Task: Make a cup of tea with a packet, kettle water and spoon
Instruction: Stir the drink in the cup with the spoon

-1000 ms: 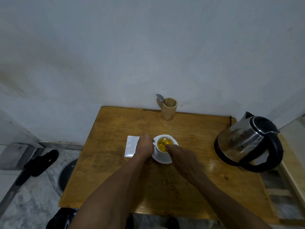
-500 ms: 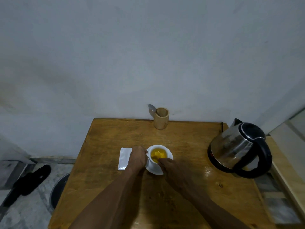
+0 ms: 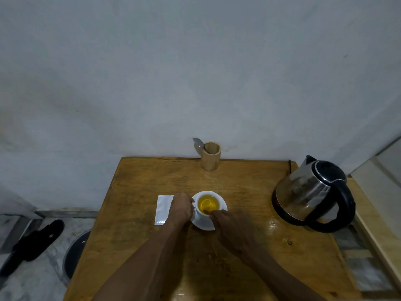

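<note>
A white cup [image 3: 219, 202] filled with yellow tea stands on a white saucer [image 3: 205, 224] in the middle of the wooden table [image 3: 249, 257]. My left hand [image 3: 181, 208] grips the cup's left side at the handle. My right hand [image 3: 233, 227] pinches a spoon [image 3: 206, 211] whose dark bowl dips into the tea at the near rim; most of the spoon is hidden by my fingers. A white packet [image 3: 163, 208] lies flat just left of my left hand. The steel kettle [image 3: 312, 193] with a black handle sits at the table's right edge.
A wooden holder [image 3: 211, 156] with a second spoon [image 3: 198, 143] in it stands at the table's back edge against the wall. On the floor to the left lie a dark round lid-like object [image 3: 76, 250] and black sandals [image 3: 32, 242]. A light wooden ledge [image 3: 375, 213] runs along the right.
The view has shifted so the table sits lower in the picture. Both hands stay at the cup; the right hand's fingers with the spoon have moved slightly along the near rim.
</note>
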